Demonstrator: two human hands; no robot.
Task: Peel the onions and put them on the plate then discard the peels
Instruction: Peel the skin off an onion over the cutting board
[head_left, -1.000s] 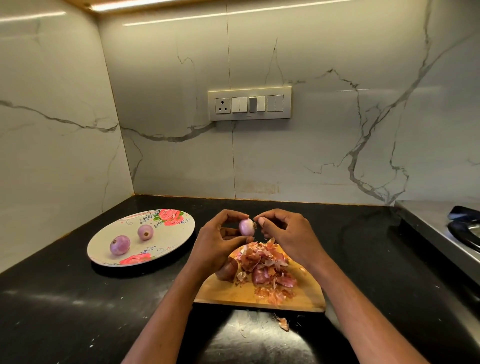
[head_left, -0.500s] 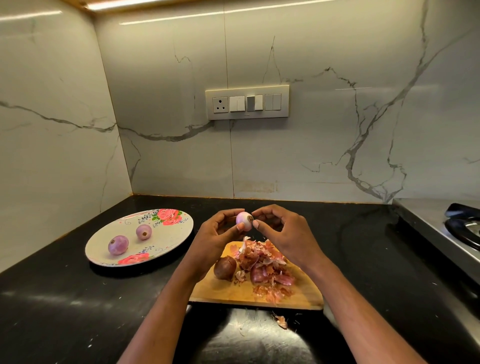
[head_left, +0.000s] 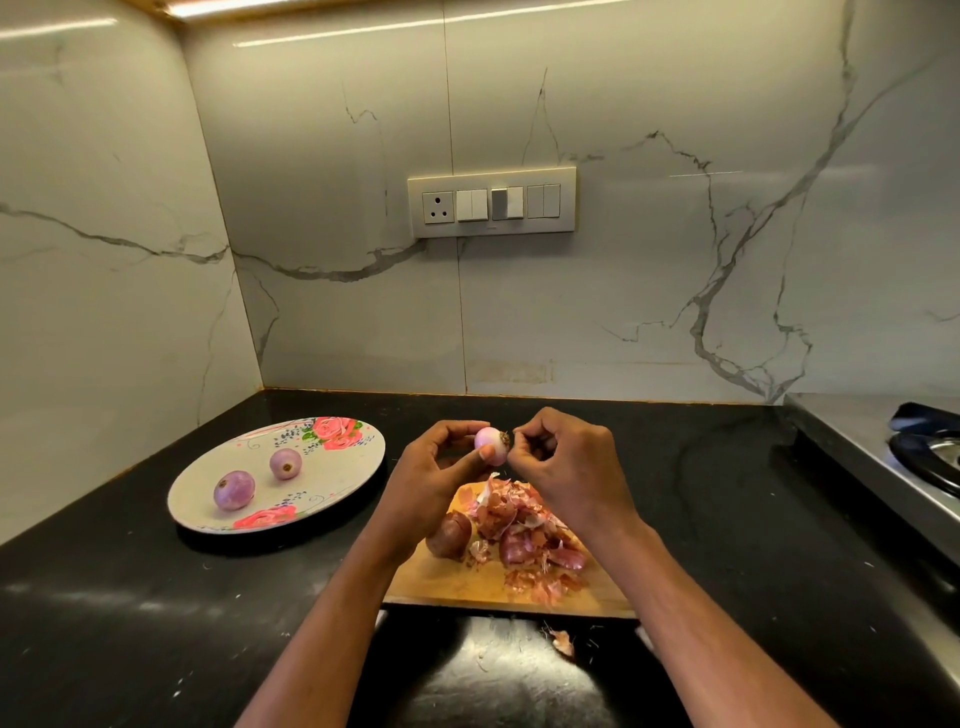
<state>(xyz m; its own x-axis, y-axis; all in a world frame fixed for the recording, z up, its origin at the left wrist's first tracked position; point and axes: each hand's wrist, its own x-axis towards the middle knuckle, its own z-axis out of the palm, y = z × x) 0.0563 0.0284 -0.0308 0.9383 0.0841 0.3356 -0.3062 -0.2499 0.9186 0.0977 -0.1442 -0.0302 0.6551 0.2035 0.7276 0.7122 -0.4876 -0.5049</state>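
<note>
Head view: small peeled onion (head_left: 490, 445) pinched in the left hand (head_left: 435, 478), between thumb below and curled fingers above, raised above the far end of the cutting board (head_left: 457, 584). Root end of the onion turned toward the right hand (head_left: 570, 467). Right hand just beside it, fingertips (head_left: 519, 432) curled together and pinching at the brown root tuft. Below both hands, a heap of peels (head_left: 524, 535) spread across the board, and one unpeeled onion (head_left: 450, 534) lying at the heap's left edge, touching it. One stray peel (head_left: 563, 642) on the black counter (head_left: 130, 623) just in front of the board. To the left, well apart from the board, a flowered plate (head_left: 332, 467) carrying two peeled onions (head_left: 235, 490), near each other but not touching. Switch panel (head_left: 491, 204) on the marble wall behind; edge of a stove (head_left: 924, 457) at far right.
</note>
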